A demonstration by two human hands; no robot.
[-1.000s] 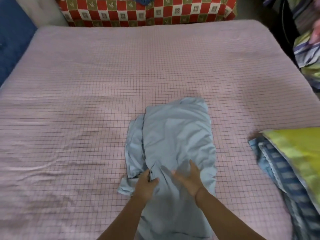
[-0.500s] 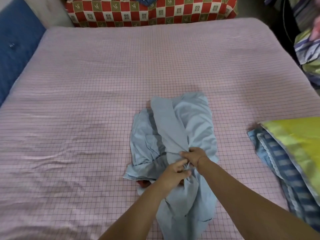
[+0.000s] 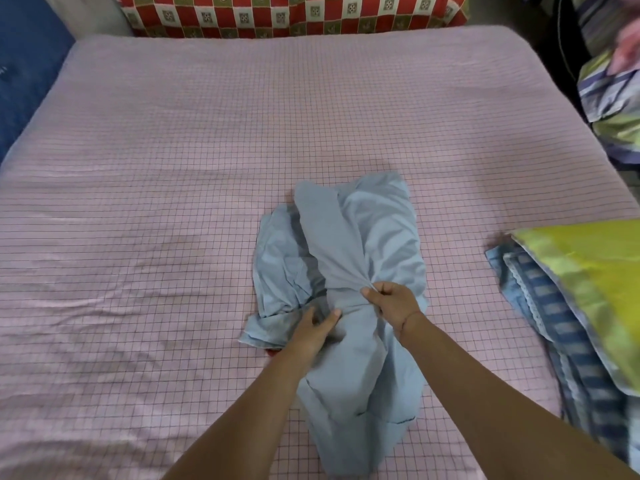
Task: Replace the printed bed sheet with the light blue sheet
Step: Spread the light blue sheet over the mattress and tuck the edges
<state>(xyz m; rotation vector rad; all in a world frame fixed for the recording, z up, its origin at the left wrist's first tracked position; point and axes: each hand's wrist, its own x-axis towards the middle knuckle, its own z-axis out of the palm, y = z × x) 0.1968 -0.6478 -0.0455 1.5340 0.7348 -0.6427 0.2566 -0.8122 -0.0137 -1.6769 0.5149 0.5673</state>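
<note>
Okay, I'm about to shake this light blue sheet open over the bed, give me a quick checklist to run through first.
1. Right hand pinches a fold of the light blue sheet: ok.
2. Left hand has a firm hold in the folds: cannot tell.
3. Sheet loosened enough to spread: not ok, it lies bunched mid-bed.
4. A corner or hem found: cannot tell.
5. Bed's right side free: not ok, the folded stack of bedding lies there on the pink checked cover.
6. Small red thing under the sheet's near left edge identified: cannot tell.
</note>
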